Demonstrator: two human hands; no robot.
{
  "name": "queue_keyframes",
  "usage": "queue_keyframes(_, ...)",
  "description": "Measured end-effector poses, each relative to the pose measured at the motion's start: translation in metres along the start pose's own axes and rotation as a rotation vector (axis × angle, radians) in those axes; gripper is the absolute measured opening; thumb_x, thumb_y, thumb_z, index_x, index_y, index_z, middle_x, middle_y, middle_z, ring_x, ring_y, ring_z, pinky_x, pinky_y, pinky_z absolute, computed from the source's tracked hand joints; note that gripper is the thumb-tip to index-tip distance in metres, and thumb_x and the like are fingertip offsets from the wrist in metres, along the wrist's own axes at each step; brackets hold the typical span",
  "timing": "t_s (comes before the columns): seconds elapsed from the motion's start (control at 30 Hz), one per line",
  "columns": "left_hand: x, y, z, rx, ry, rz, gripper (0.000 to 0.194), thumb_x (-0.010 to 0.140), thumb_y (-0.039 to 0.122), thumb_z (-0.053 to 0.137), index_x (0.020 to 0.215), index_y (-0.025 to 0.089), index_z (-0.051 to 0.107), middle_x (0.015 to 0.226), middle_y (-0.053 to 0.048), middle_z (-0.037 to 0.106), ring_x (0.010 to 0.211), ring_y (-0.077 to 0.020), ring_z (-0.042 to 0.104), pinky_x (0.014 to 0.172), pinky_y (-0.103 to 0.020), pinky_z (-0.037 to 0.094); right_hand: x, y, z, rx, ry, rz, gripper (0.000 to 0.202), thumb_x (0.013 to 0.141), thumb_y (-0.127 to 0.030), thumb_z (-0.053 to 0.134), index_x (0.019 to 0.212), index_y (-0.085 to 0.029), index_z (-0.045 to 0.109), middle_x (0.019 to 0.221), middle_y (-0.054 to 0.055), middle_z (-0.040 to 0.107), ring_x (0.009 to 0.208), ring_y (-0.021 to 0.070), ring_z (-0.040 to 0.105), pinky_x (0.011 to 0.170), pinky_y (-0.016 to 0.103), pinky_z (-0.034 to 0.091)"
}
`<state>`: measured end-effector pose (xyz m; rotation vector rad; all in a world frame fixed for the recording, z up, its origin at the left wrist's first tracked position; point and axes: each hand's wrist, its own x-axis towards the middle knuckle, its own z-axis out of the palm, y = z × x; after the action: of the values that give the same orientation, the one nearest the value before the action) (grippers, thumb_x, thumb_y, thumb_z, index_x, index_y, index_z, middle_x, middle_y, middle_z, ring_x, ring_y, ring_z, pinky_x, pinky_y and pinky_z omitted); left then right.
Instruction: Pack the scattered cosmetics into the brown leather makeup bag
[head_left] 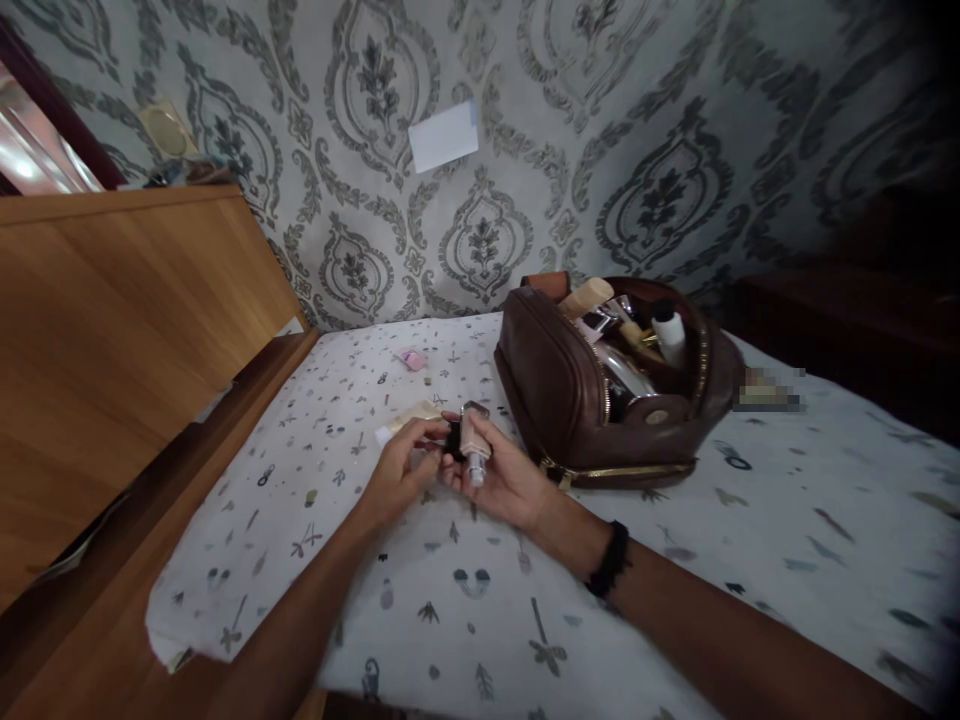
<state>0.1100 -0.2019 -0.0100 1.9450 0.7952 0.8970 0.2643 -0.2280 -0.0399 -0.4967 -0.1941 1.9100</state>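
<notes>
In my right hand [504, 480] is a small clear bottle of beige liquid foundation [475, 440], tilted so its silvery neck points toward me. A small black object [453, 440], perhaps a cap, sits between the hands, and the fingertips of my left hand [405, 468] are pinched against it. Partly behind my left fingers, a pale cream tube [412, 418] with a white end lies on the patterned sheet [472, 620]. Right of the hands stands a brown leather makeup bag [555, 370], unzipped, with bottles, tubes and other cosmetics inside.
A small pink item [412, 359] lies farther back on the sheet. Wooden furniture [135, 370] borders the left side. The patterned wall [360, 200] closes off the back, with a white card [444, 138] on it. A blurred-out object [766, 390] lies right of the bag.
</notes>
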Motion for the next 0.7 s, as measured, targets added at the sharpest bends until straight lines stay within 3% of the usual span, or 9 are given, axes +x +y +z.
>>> queue_keyframes(0.2, 0.002, -0.007, 0.001, -0.027, -0.034, -0.057, 0.026, 0.085, 0.028, 0.057, 0.109, 0.019, 0.062, 0.111, -0.007, 0.063, 0.1, -0.0215, 0.058, 0.093, -0.033, 0.043, -0.001, 0.0, 0.002, 0.004, 0.018, -0.029, 0.026, 0.087, -0.047, 0.058, 0.101, -0.025, 0.063, 0.071, -0.001, 0.068, 0.054, 0.0129, 0.06, 0.062, 0.029, 0.05)
queue_keyframes(0.37, 0.004, -0.017, 0.01, -0.181, 0.027, -0.146, 0.02, 0.082, 0.033, 0.061, 0.096, 0.019, 0.057, 0.095, -0.003, 0.062, 0.082, -0.015, 0.059, 0.075, -0.025, 0.047, -0.004, 0.002, 0.006, -0.039, -0.012, -0.008, 0.031, 0.088, -0.051, 0.054, 0.103, -0.026, 0.064, 0.067, -0.001, 0.067, 0.053, 0.0129, 0.058, 0.06, 0.028, 0.048)
queue_keyframes(0.53, 0.005, -0.015, 0.013, -0.419, 0.008, -0.264, 0.035, 0.076, 0.039, 0.069, 0.099, 0.021, 0.05, 0.08, 0.001, 0.059, 0.064, -0.0114, 0.058, 0.061, -0.024, 0.046, -0.005, 0.003, 0.006, -0.086, -0.074, -0.019, 0.029, 0.088, -0.049, 0.056, 0.107, -0.028, 0.061, 0.066, -0.002, 0.066, 0.052, 0.0127, 0.057, 0.058, 0.028, 0.048)
queue_keyframes(0.7, 0.004, -0.01, 0.007, -0.551, 0.106, -0.254, 0.033, 0.07, 0.029, 0.074, 0.095, 0.019, 0.056, 0.09, -0.002, 0.062, 0.078, -0.0141, 0.061, 0.073, -0.026, 0.048, -0.007, 0.006, 0.009, -0.159, -0.094, -0.046, 0.028, 0.089, -0.047, 0.053, 0.107, -0.027, 0.061, 0.064, -0.004, 0.063, 0.049, 0.0114, 0.055, 0.051, 0.024, 0.047)
